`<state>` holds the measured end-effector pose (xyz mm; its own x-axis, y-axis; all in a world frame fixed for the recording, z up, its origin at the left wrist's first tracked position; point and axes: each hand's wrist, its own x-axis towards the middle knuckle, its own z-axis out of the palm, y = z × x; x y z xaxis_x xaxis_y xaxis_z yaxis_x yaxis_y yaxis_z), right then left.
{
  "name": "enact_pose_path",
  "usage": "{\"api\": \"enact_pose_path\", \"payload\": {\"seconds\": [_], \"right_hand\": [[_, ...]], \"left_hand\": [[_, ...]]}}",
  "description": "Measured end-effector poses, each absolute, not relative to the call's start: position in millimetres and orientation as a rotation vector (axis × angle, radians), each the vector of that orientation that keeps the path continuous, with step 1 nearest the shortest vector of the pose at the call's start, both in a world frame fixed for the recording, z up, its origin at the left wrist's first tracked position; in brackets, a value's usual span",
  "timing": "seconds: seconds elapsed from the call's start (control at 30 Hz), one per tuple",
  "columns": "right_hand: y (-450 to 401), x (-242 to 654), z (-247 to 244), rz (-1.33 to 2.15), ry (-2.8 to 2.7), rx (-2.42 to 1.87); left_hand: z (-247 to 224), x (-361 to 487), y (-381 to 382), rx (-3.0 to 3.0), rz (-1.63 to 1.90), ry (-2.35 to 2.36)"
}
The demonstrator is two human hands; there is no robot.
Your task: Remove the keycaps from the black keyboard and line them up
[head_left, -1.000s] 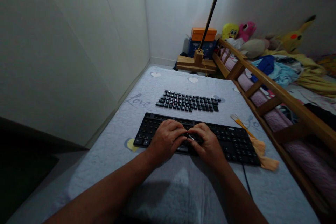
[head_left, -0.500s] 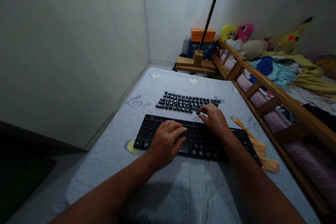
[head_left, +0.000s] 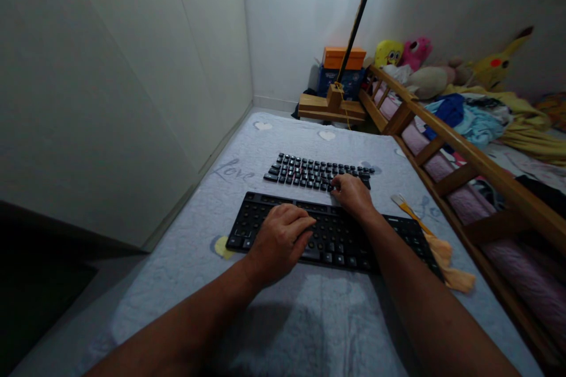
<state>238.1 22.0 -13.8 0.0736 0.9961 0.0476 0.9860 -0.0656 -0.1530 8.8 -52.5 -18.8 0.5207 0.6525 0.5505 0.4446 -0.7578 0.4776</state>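
A black keyboard point(head_left: 325, 234) lies on the bed, with many of its key positions bare and several keycaps still along its lower edge. My left hand point(head_left: 283, 235) rests over its left half, fingers lightly bent and the thumb apart from the index finger. Beyond the keyboard, loose black keycaps point(head_left: 305, 172) lie in rows on the sheet. At the near right of these rows, my right hand point(head_left: 351, 191) has thumb and forefinger closed at a keycap point(head_left: 330, 187). My right hand and forearm hide part of the keyboard and some keycaps.
A yellow-handled brush point(head_left: 413, 215) and an orange cloth point(head_left: 451, 265) lie by the keyboard's right end. A wooden bed rail point(head_left: 469, 159) runs along the right side. White cabinet doors point(head_left: 145, 70) stand at the left. A pole on a wooden base point(head_left: 331, 107) stands beyond the bed.
My right hand has shifted slightly left, and its thumb and forefinger have drawn together at the keycap. My left hand stays in place on the keyboard. The view has moved a little.
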Motion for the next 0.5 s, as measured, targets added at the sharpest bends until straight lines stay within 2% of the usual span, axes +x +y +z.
{"api": "enact_pose_path", "payload": {"seconds": [0.5], "right_hand": [[21.1, 235.9, -12.3, 0.084, -2.055, -2.190]], "left_hand": [[-22.5, 7.5, -51.8, 2.513, 1.029, 0.891]]}}
